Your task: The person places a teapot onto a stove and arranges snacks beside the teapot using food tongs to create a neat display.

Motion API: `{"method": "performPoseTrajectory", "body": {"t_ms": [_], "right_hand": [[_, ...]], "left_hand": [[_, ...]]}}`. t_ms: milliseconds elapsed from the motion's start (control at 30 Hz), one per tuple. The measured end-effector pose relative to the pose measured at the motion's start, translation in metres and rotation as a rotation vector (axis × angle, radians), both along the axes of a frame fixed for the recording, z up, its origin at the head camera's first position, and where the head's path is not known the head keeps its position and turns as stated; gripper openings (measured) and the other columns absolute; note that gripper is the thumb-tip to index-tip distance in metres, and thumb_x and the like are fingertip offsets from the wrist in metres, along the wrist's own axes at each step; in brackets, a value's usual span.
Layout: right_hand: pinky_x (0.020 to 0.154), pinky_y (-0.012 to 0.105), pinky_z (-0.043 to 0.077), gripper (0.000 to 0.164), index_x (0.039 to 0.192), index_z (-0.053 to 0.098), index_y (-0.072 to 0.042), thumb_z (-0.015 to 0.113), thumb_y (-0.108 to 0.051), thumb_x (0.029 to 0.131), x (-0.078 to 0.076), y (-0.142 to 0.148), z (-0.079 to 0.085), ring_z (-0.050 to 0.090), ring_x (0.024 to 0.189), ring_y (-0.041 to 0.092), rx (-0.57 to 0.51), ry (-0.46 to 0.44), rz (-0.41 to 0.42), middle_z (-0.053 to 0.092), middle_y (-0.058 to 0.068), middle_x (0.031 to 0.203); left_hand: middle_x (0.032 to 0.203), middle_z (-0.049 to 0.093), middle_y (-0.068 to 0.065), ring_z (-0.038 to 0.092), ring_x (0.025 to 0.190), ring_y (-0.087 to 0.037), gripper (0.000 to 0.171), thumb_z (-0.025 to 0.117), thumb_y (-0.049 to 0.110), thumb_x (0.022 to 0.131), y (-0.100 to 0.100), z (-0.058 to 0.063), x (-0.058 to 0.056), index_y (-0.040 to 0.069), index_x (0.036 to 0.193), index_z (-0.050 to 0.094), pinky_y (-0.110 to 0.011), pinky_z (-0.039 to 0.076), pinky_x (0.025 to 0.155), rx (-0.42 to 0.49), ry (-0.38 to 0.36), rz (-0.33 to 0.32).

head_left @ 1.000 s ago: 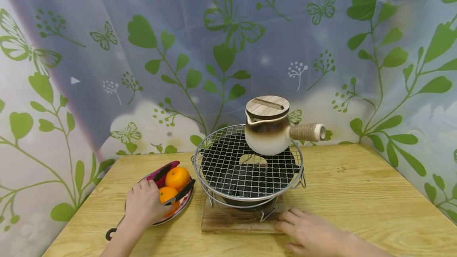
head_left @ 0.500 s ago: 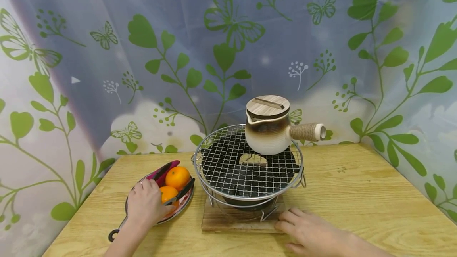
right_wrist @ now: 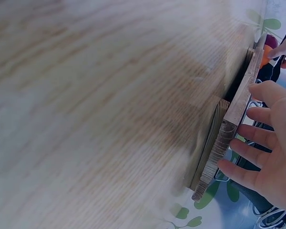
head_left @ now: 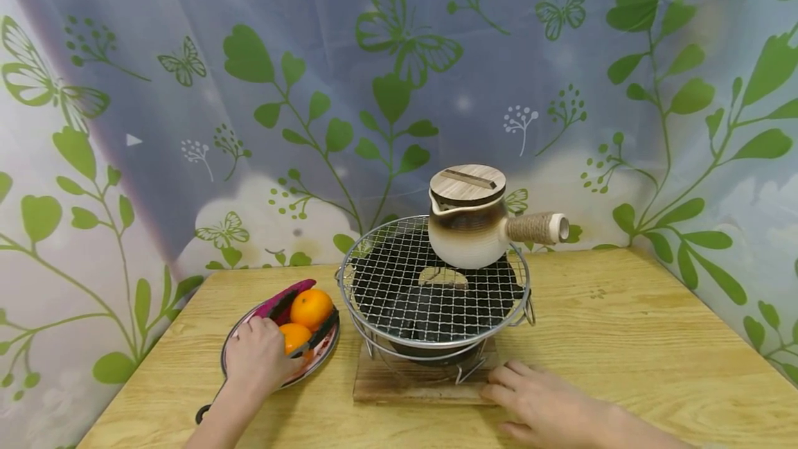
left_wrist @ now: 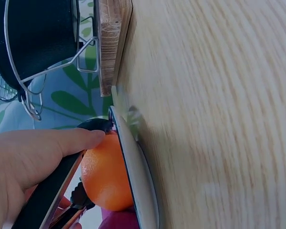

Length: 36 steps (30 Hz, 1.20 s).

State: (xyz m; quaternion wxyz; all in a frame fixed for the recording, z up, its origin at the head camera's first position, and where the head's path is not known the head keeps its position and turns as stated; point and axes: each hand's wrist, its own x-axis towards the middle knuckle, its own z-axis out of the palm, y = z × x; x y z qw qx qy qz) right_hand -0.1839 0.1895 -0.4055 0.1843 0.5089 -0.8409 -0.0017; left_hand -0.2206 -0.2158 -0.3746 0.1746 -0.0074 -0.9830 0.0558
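My left hand (head_left: 258, 359) holds a pair of black-tipped tongs (head_left: 325, 326) over a plate (head_left: 325, 350) at the left. Between the spread tong arms lie two oranges, a rear orange (head_left: 312, 308) and a front orange (head_left: 296, 337). A long purple item (head_left: 298, 289), kind unclear, lies behind them. In the left wrist view my thumb presses one arm of the tongs (left_wrist: 52, 191), close to an orange (left_wrist: 107, 174). My right hand (head_left: 539, 400) rests with extended fingers at the right end of a wooden board (head_left: 411, 390); its fingertips (right_wrist: 227, 165) are beside the board's edge.
A round charcoal grill with a wire grate (head_left: 430, 324) stands on the board. On its back right sits a ceramic pot (head_left: 467, 241) with a wooden lid, its rope-wrapped handle (head_left: 530, 229) pointing right. A patterned curtain (head_left: 312, 54) hangs behind the table (head_left: 623, 338).
My left hand and the tongs' ring end have shifted slightly right. The right hand, the grill and the pot stay in place.
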Motion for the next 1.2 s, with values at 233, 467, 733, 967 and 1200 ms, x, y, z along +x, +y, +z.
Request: {"method": "performPoseTrajectory", "body": {"t_ms": [233, 467, 733, 967, 1200], "right_hand": [[0.078, 0.035, 0.05, 0.04, 0.115, 0.06, -0.013, 0.065, -0.037, 0.083, 0.001, 0.0, 0.0, 0.052, 0.096, 0.016, -0.003, -0.005, -0.015, 0.054, 0.001, 0.109], [0.08, 0.038, 0.05, 0.042, 0.115, 0.06, -0.013, 0.066, -0.038, 0.082, 0.002, 0.0, 0.002, 0.053, 0.098, 0.019, 0.013, -0.007, -0.034, 0.055, 0.002, 0.11], [0.077, 0.036, 0.051, 0.041, 0.115, 0.06, -0.013, 0.066, -0.038, 0.082, 0.002, 0.0, 0.002, 0.053, 0.096, 0.017, 0.005, -0.001, -0.025, 0.055, 0.002, 0.109], [0.075, 0.033, 0.051, 0.04, 0.114, 0.061, -0.012, 0.065, -0.038, 0.083, 0.002, 0.002, 0.0, 0.052, 0.095, 0.017, -0.003, 0.004, -0.009, 0.055, 0.002, 0.108], [0.076, 0.032, 0.05, 0.04, 0.113, 0.06, -0.013, 0.066, -0.037, 0.082, 0.001, 0.002, -0.001, 0.052, 0.095, 0.016, -0.026, 0.023, 0.014, 0.054, 0.001, 0.108]], "left_hand": [[0.075, 0.047, -0.02, 0.05, 0.075, -0.038, 0.08, 0.076, 0.056, 0.06, 0.001, -0.003, -0.002, -0.015, 0.085, 0.053, -0.051, 0.046, 0.066, 0.015, -0.034, 0.011], [0.073, 0.046, -0.019, 0.05, 0.072, -0.037, 0.077, 0.074, 0.056, 0.06, 0.001, -0.007, -0.002, -0.014, 0.081, 0.052, -0.051, 0.046, 0.062, 0.011, 0.012, 0.003], [0.068, 0.044, -0.018, 0.05, 0.064, -0.036, 0.073, 0.075, 0.054, 0.057, 0.002, -0.013, -0.001, -0.011, 0.076, 0.049, -0.047, 0.045, 0.053, -0.057, 0.181, -0.034], [0.069, 0.043, -0.017, 0.05, 0.065, -0.035, 0.078, 0.081, 0.053, 0.051, 0.005, -0.012, 0.001, -0.012, 0.081, 0.05, -0.045, 0.044, 0.054, -0.087, 0.244, -0.055], [0.079, 0.051, -0.024, 0.053, 0.072, -0.04, 0.079, 0.081, 0.046, 0.057, -0.002, 0.007, 0.006, -0.018, 0.094, 0.052, -0.049, 0.048, 0.061, -0.084, 0.187, -0.061]]}}
